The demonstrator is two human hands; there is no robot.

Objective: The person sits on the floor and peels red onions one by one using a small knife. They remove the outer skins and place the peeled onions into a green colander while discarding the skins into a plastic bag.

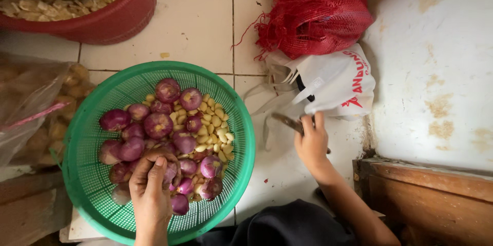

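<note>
Two hands busy: left hand [150,184] clamped on a shallot [169,170] in green basket [241,138], right hand [311,143] gripping knife [287,122]; peeling comes next, prob w/ a careful cut.

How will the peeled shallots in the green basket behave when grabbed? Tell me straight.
The shallots look round and glossy, so they will probably roll and slip. The left hand lies on them. They lie loosely heaped with garlic cloves in the green basket, so neighbours would likely shift.
</note>
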